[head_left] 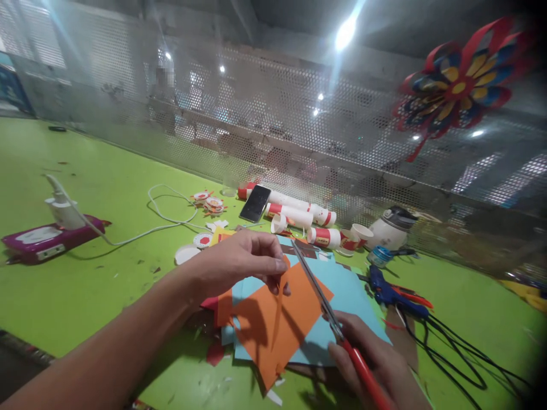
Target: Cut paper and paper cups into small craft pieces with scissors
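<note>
Between the thumb and fingers of my left hand (260,259) is a narrow orange paper strip (277,319), pinched near its top and hanging down. My right hand (370,353) grips red-handled scissors (316,285), whose blades point up and away, a little right of the strip. The blades look nearly together. Below both hands lies an orange paper sheet (294,313) with a cut edge, resting on light blue paper sheets (346,285). Part of the strip is hidden behind my left fingers.
Behind the paper are a phone (255,203), paper cups (323,237) and a white kettle-like container (391,228). A blue glue gun (395,293) with black cords lies right. A purple power strip (53,239) with a white cable sits left on the green table (106,171).
</note>
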Motion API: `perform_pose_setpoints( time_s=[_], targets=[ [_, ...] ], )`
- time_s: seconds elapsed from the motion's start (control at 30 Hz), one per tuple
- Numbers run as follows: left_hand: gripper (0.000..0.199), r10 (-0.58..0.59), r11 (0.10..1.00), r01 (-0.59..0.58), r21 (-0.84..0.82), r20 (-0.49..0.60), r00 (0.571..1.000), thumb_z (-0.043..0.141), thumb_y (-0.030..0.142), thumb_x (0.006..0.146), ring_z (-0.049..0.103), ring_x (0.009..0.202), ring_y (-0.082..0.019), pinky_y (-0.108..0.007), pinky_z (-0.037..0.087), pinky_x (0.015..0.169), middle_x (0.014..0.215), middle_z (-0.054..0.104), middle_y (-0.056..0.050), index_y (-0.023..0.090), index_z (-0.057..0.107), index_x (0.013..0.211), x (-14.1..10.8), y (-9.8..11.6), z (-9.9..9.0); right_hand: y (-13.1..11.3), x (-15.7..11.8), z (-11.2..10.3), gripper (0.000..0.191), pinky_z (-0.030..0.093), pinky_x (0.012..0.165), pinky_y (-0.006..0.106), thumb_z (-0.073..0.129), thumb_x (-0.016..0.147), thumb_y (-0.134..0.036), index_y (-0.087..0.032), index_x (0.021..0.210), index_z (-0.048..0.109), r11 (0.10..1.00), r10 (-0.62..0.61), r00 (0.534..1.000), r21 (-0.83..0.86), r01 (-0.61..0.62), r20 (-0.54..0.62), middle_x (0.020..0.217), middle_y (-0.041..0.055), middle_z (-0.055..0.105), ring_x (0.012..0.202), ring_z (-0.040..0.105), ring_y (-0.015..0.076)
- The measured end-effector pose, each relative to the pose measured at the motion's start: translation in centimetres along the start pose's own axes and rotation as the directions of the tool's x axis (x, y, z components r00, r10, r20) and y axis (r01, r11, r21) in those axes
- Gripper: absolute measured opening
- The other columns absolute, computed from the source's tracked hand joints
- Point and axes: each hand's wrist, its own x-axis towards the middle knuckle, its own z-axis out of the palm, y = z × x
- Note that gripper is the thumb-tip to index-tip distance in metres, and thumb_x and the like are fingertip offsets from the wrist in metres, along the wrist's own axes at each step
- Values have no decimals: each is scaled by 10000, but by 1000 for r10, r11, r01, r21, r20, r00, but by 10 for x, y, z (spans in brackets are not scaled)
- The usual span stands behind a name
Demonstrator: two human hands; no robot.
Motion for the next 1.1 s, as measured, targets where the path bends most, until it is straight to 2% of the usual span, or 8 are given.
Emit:
perform_pose_setpoints(
  time_s=[0.2,0.4,0.67,0.8,0.87,0.93,1.03,1.1],
  targets=[
    [106,44,999,-44,-8,9,999,654,223,792,641,694,-137,-271,480,681,721,693,-48,142,594,758,-2,-1,3,5,23,-3,286,501,696,314,481,896,-375,-216,1100,604,974,-10,988,-223,45,156,942,75,703,823,656,240],
    [110,49,998,-47,-50,20,999,666,217,782,639,697,-145,-288,471,689,725,681,-45,139,591,760,-1,-7,6,9,23,8,218,455,674,321,472,875,-264,-182,972,649,936,23,990,-350,27,138,841,101,690,783,641,257],
    [132,9,996,-10,-86,-15,1000,689,221,759,579,670,-105,-246,452,652,722,622,-15,138,593,723,7,-16,13,7,28,8,335,450,697,307,462,808,-185,-190,1118,588,995,18,1000,-99,-20,-18,987,84,697,852,646,237],
    [159,124,991,-115,71,-141,982,672,263,772,508,573,-89,-230,420,575,608,565,15,149,592,694,9,-19,20,11,32,-1,399,472,615,305,504,744,-216,-184,1141,511,997,42,995,64,-37,-89,829,52,682,672,614,208],
    [148,276,946,-221,237,-230,933,646,277,793,466,514,-83,-226,397,523,558,525,35,162,597,714,10,-21,22,7,33,-8,384,474,584,291,520,747,-217,-197,1129,482,993,52,992,108,-40,-113,769,33,669,631,602,194],
    [75,529,794,-368,484,-251,811,625,235,809,476,529,-87,-230,403,525,598,542,31,177,615,763,8,-23,25,-4,32,-16,282,474,589,275,532,792,-239,-214,1069,487,979,67,990,197,-42,-124,747,16,649,643,601,178],
    [115,838,305,-512,803,29,545,590,99,814,519,633,-95,-232,426,587,713,588,3,188,640,868,4,-28,27,-26,31,-22,127,450,545,240,532,875,-336,-212,887,508,824,75,997,563,-69,13,649,-29,572,560,542,124],
    [196,861,30,-533,846,249,444,579,42,804,516,652,-98,-229,419,578,731,592,-9,177,639,933,-1,-30,28,-39,33,-19,183,448,537,230,541,889,-374,-196,851,524,611,64,981,770,-183,183,645,-28,568,548,531,107]
  ],
)
